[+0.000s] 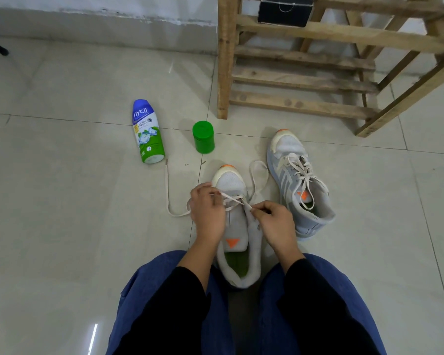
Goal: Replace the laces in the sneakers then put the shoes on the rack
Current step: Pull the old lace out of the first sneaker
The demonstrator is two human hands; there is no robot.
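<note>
The near sneaker (231, 181) lies on the floor (87, 213), toe pointing far toward the rack (303, 79); the left hand (207, 211) and right hand (274, 224), one each side, both pinch its lace (167, 185) just above it.

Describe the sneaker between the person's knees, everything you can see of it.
The sneaker is light grey mesh with a cream toe cap, orange toe tip, orange triangle on the tongue and green insole. It stands upright on the tiled floor, toe pointing away, laced only near the toe. The cream lace trails loose on the floor. The left hand and right hand each pinch the lace.
</note>
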